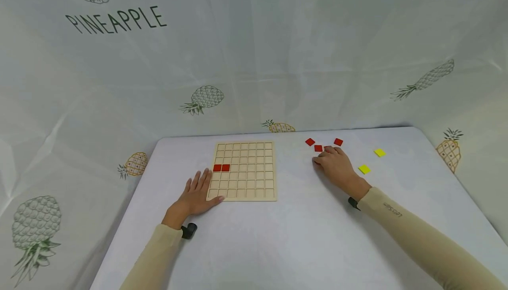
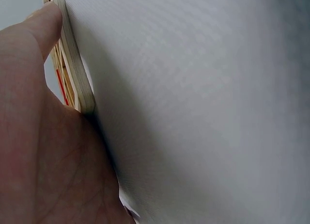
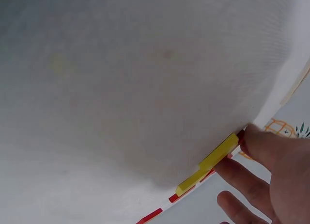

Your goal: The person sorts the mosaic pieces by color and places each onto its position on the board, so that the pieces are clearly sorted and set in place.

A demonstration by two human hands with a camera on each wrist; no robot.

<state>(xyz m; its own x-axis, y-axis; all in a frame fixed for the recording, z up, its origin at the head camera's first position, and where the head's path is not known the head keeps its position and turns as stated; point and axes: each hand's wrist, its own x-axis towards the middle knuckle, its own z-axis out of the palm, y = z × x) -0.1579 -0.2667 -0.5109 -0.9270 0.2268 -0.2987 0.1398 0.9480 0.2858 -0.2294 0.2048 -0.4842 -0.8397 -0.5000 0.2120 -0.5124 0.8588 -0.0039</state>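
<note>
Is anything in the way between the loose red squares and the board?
Nothing I can see. Between the loose red squares and the board there's only bare table. The left hand touches the board's other side. I can't check under the right hand.

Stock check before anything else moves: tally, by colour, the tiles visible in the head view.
Red tiles: 6 (2 on the board, 4 off it, one partly covered by the right hand)
Yellow tiles: 2
Total: 8; the hand may hide more.
</note>
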